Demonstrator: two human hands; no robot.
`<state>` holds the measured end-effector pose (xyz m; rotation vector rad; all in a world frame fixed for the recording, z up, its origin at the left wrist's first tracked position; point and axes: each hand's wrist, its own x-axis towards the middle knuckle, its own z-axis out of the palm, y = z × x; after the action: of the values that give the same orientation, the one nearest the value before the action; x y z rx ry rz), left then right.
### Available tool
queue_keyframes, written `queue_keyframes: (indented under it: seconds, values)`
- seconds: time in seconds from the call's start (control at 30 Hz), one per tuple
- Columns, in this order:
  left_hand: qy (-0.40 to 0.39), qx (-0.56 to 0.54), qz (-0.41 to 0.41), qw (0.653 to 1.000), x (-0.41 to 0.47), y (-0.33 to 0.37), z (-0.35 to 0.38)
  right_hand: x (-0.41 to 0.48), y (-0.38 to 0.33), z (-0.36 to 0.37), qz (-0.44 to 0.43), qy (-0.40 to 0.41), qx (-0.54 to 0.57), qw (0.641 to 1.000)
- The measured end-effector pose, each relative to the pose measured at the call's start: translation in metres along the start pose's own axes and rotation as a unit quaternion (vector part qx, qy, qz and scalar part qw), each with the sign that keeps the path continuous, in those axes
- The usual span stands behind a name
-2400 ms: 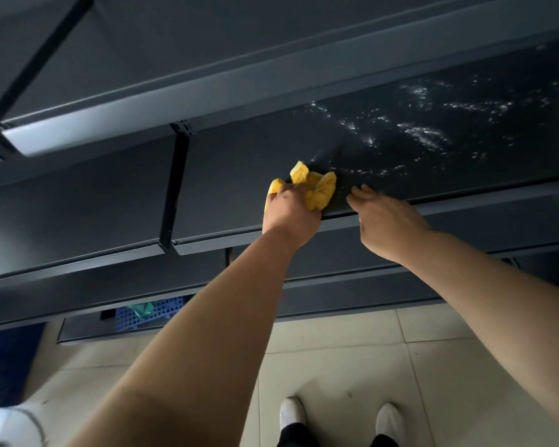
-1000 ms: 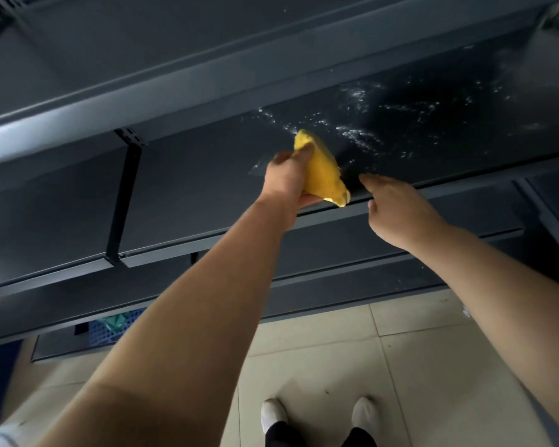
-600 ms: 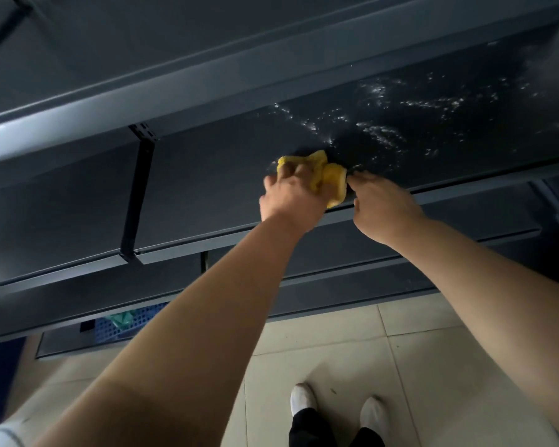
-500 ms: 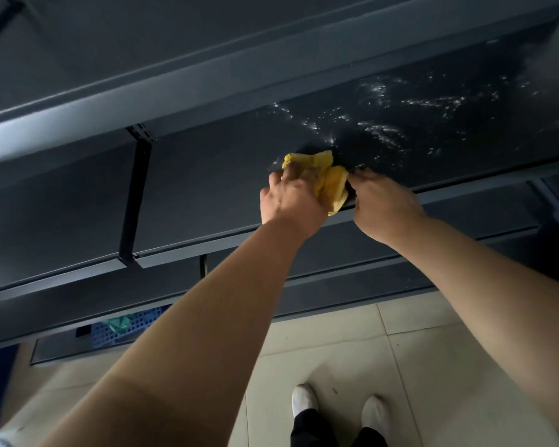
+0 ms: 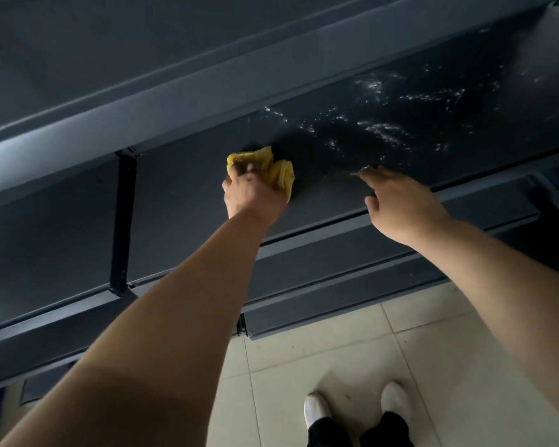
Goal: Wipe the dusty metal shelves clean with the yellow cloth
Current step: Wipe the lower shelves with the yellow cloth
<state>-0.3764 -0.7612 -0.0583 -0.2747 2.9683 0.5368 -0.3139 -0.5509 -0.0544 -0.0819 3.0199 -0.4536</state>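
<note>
A crumpled yellow cloth [image 5: 279,171] is pressed onto the dark metal shelf [image 5: 181,195] by my left hand [image 5: 252,195], which grips it from above. White dust specks [image 5: 384,130] cover the shelf to the right of the cloth. My right hand [image 5: 397,201] rests near the shelf's front edge with fingers spread, fingertips touching the surface at the rim of the dusty patch, holding nothing.
A higher shelf beam [image 5: 207,88] runs above the one being touched, and lower shelves [image 5: 320,269] lie below. A black upright post [image 5: 121,221] stands at the left. Beige floor tiles [image 5: 433,366] and my white shoes [image 5: 317,409] are underneath.
My left hand has slid the cloth leftward, away from my right hand. My right hand has opened its fingers and moved right along the shelf edge, so a gap now separates the two hands.
</note>
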Motion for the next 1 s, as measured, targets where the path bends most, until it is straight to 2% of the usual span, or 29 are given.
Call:
queue_keyframes:
  seconds: [0.17,0.27,0.33,0.4,0.43,0.47,0.53,0.6,0.77,0.87,1.0]
  values:
    - [-0.034,-0.005,0.049,0.998,0.012,0.051,0.013,0.012,0.013,-0.003,-0.017,0.049,0.048,0.998]
    - [-0.074,-0.064,0.052,0.994,0.014,0.087,0.024,0.025,0.016,-0.007,-0.045,0.085,0.074,0.993]
    - [-0.095,-0.192,0.033,0.976,0.013,0.096,0.024,0.034,0.013,-0.008,-0.062,0.091,0.078,0.991]
    - [-0.103,-0.379,0.0,0.92,0.007,0.089,0.016,0.044,0.004,-0.01,-0.063,0.083,0.079,0.991]
    - [-0.08,-0.43,-0.008,0.899,0.004,0.08,0.011,0.048,-0.003,-0.01,-0.059,0.069,0.08,0.993]
    - [-0.047,-0.441,-0.013,0.896,0.002,0.07,0.008,0.052,-0.011,-0.011,-0.056,0.05,0.076,0.994]
    - [0.003,-0.349,-0.038,0.936,0.006,0.047,0.001,0.058,-0.025,-0.009,-0.05,0.007,0.061,0.997]
    - [0.018,-0.187,-0.094,0.978,0.014,0.021,-0.005,0.065,-0.037,-0.003,-0.041,-0.019,0.057,0.997]
    - [0.046,-0.084,-0.099,0.99,0.019,-0.017,-0.011,0.087,-0.067,0.017,-0.103,-0.017,0.085,0.991]
    - [0.057,-0.064,-0.109,0.99,0.03,-0.028,-0.013,0.107,-0.09,0.025,-0.145,-0.003,0.101,0.984]
    - [0.078,-0.05,-0.118,0.989,0.052,-0.036,-0.018,0.144,-0.111,0.039,-0.145,-0.008,0.115,0.983]
